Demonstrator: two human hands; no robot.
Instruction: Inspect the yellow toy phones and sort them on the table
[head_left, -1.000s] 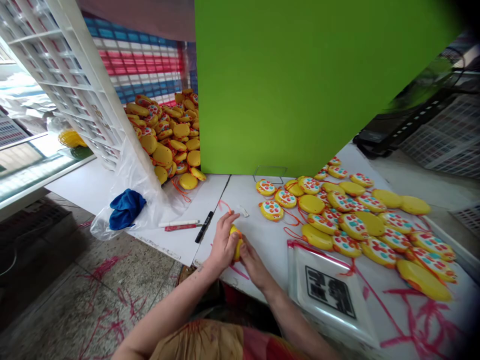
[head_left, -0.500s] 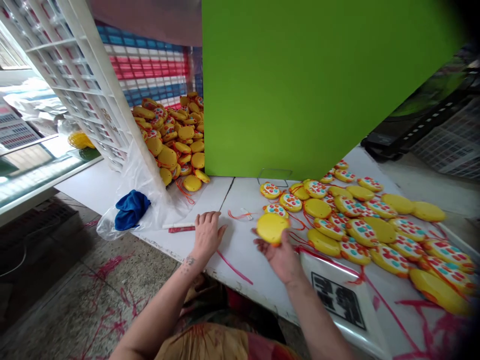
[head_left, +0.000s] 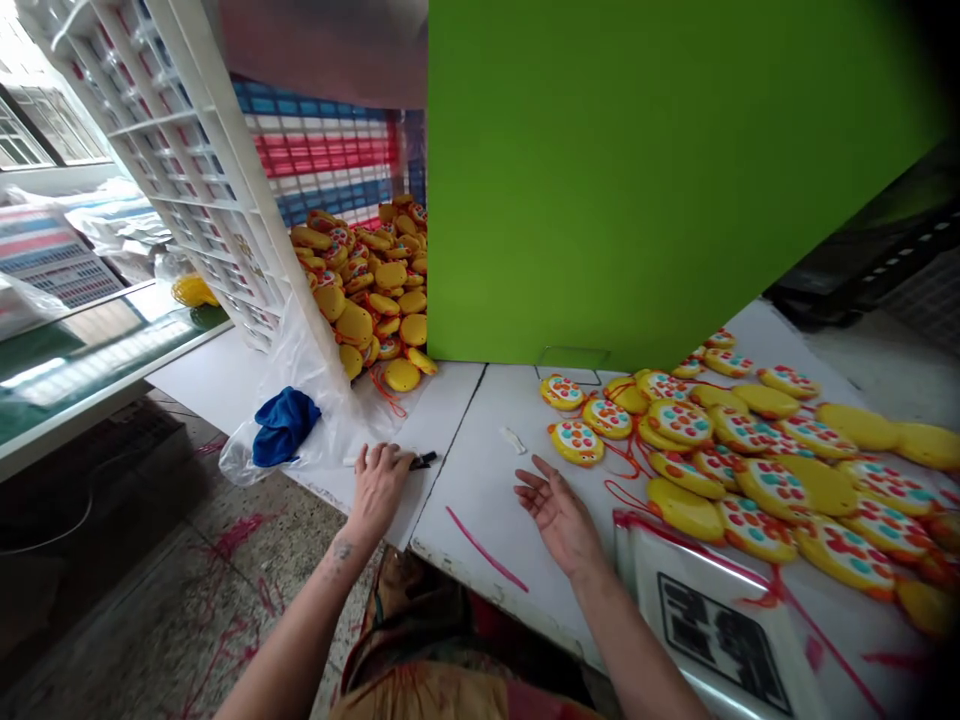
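My left hand (head_left: 379, 488) rests on the white table near its front edge. Its fingers curl over a pen (head_left: 425, 460) whose dark end sticks out beside the thumb; the rest is hidden under the hand. My right hand (head_left: 559, 515) is open, palm up and fingers apart, holding nothing. A small clear-white piece (head_left: 514, 440) lies just beyond its fingertips. To its right spreads a group of oval yellow toys (head_left: 682, 508), some plain side up, others showing a white face with red and blue spots (head_left: 576, 442). Orange cords trail from several of them.
A tipped white plastic crate (head_left: 259, 220) holds a heap of the yellow toys (head_left: 356, 320). A large green panel (head_left: 600, 200) stands behind the table. A blue cloth (head_left: 285, 428) lies on clear plastic. A clear plastic packet (head_left: 720, 630) and a pink strip (head_left: 487, 550) lie in front.
My right hand has let go of the plain-sided yellow toy and opened. My left hand has slid left over the pen, uncovering its dark end. The view has shifted slightly.
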